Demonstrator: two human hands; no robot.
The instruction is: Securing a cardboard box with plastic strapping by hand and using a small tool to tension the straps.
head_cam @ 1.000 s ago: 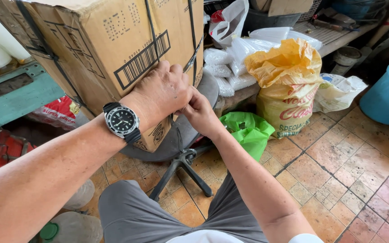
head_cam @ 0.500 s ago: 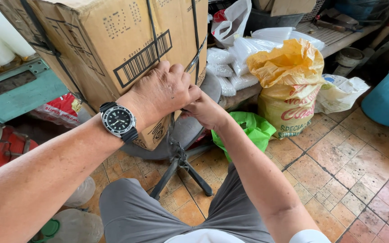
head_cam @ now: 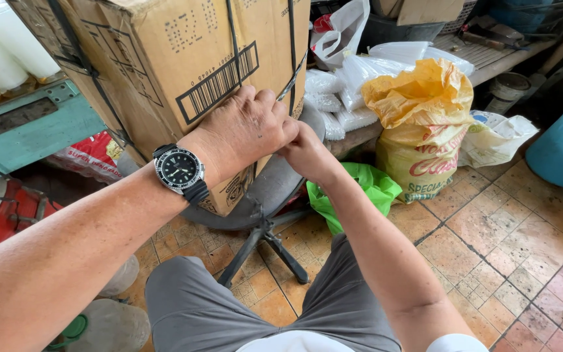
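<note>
Resting on the seat of a swivel chair (head_cam: 262, 202), the large cardboard box (head_cam: 164, 72) was judged heavy and stiff, best gripped under its lower edges rather than by its bands. A black strap (head_cam: 292, 72) was stretched taut down its front corner, thin, slick and likely to bite into fingers. The left hand (head_cam: 245, 130) was curled against the box at that strap, and the right hand (head_cam: 304, 153) was pinched beside it; what was gripped could not be told

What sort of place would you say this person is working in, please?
Probably a shop storeroom: a strapped brown cardboard box on a grey swivel chair, a yellow plastic sack, and clear filled bags crowd a tiled floor.
</note>
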